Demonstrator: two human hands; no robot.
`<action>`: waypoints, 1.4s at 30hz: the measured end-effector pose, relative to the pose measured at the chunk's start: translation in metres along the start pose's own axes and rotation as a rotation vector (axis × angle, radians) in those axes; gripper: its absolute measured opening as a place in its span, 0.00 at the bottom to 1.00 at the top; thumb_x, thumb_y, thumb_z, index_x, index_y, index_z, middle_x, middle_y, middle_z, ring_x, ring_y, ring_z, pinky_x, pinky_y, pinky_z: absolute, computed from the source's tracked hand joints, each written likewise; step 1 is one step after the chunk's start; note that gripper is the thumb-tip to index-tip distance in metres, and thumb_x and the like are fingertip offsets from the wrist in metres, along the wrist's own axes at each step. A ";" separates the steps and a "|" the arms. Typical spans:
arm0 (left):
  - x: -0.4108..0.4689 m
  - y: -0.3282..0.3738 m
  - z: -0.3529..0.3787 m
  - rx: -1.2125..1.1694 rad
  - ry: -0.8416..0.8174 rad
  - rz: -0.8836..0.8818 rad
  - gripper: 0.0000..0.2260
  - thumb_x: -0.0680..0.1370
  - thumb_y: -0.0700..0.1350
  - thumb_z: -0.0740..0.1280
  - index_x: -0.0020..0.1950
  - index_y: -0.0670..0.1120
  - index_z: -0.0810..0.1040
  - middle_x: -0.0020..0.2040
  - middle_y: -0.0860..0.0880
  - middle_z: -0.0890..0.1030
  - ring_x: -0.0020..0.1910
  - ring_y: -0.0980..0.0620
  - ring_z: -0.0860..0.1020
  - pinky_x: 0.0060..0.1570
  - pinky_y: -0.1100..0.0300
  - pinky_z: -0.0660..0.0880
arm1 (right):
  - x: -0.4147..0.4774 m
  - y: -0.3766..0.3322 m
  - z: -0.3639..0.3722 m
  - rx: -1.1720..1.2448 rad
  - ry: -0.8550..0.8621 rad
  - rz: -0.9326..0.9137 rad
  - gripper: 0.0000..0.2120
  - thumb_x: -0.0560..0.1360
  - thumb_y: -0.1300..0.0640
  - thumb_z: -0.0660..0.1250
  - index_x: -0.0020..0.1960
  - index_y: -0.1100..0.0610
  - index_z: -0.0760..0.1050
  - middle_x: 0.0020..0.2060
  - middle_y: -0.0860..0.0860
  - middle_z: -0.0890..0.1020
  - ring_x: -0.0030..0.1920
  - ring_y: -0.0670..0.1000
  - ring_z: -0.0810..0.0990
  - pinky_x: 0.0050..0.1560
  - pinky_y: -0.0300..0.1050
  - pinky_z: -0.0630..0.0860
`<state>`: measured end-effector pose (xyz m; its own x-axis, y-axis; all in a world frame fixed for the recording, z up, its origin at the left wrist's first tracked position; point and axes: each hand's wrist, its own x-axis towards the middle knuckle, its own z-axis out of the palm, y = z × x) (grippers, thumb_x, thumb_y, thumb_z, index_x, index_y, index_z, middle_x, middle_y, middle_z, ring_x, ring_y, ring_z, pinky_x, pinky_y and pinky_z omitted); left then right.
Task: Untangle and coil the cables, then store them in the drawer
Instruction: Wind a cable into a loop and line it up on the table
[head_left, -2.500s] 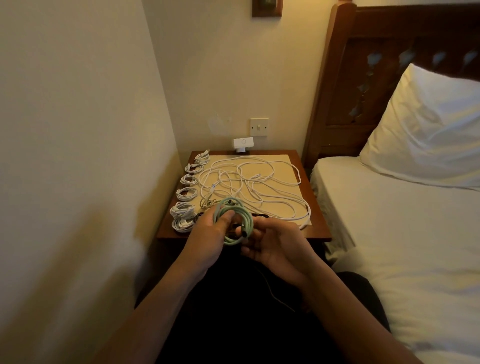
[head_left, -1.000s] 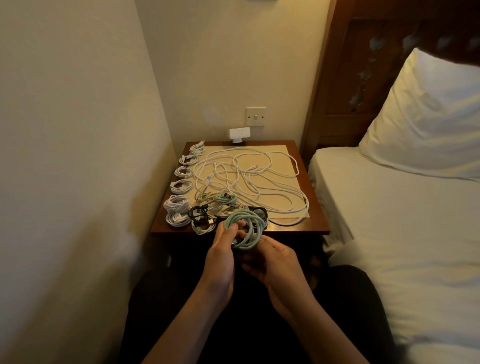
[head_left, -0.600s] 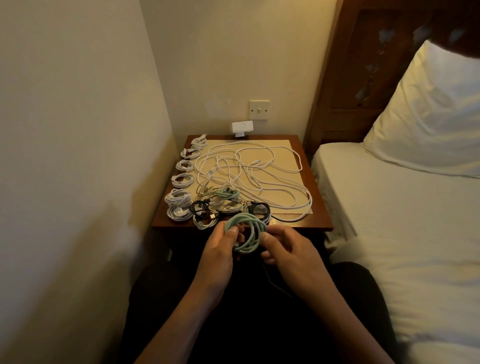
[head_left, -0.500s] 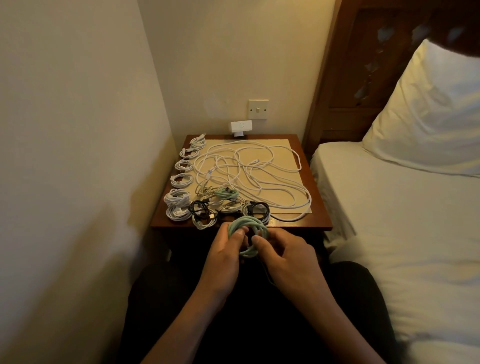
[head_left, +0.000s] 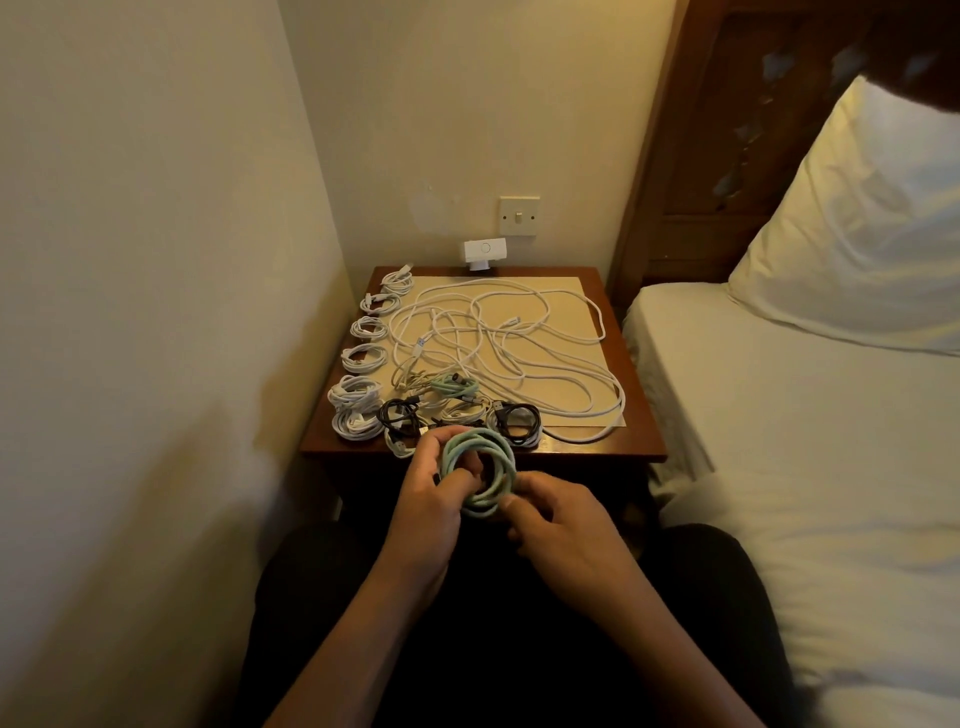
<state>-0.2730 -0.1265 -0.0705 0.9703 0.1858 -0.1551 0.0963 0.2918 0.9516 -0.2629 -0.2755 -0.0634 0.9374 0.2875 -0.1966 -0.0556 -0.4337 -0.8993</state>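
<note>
A pale green cable (head_left: 480, 475) is wound into a round coil just in front of the wooden bedside table (head_left: 631, 415). My left hand (head_left: 426, 501) grips the coil's left side, fingers through the loop. My right hand (head_left: 558, 525) pinches its lower right edge. On the table lie long loose white cables (head_left: 498, 343), a second small green coil (head_left: 454, 385), two black coils (head_left: 400, 415) (head_left: 517, 418) and a row of several coiled white cables (head_left: 363, 358) along the left edge. No drawer is visible.
A wall runs close along the left. A bed with a white sheet (head_left: 805, 467) and pillow (head_left: 857, 234) fills the right. A small white device (head_left: 484, 252) stands at the table's back edge under a wall switch (head_left: 518, 214). My dark-clothed lap is below.
The view tilted down and drew back. Both hands kept working the green coil near the table's front edge; my right hand shifted from the coil's middle to its lower right edge.
</note>
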 end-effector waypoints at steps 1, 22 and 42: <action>0.000 0.000 -0.001 0.082 -0.025 0.004 0.18 0.78 0.29 0.60 0.60 0.47 0.79 0.47 0.47 0.83 0.46 0.54 0.82 0.47 0.57 0.77 | 0.002 0.000 -0.003 0.036 0.033 -0.004 0.10 0.81 0.47 0.66 0.62 0.41 0.80 0.47 0.41 0.86 0.46 0.42 0.84 0.52 0.49 0.84; -0.014 -0.005 -0.006 0.495 0.079 0.160 0.10 0.85 0.47 0.62 0.58 0.55 0.83 0.45 0.54 0.86 0.48 0.59 0.84 0.44 0.69 0.76 | 0.000 0.020 0.000 0.359 0.052 0.038 0.14 0.79 0.63 0.71 0.61 0.50 0.77 0.51 0.50 0.86 0.51 0.48 0.86 0.47 0.44 0.84; -0.001 0.008 -0.026 0.615 -0.397 -0.206 0.10 0.85 0.46 0.59 0.58 0.52 0.80 0.41 0.55 0.77 0.38 0.57 0.73 0.40 0.62 0.69 | 0.006 0.029 -0.020 0.443 0.043 0.031 0.14 0.79 0.66 0.68 0.61 0.53 0.80 0.50 0.54 0.88 0.52 0.54 0.87 0.53 0.52 0.83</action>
<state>-0.2789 -0.0997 -0.0694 0.9150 -0.2015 -0.3495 0.2778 -0.3134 0.9081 -0.2523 -0.3029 -0.0828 0.9458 0.2406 -0.2181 -0.2170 -0.0314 -0.9757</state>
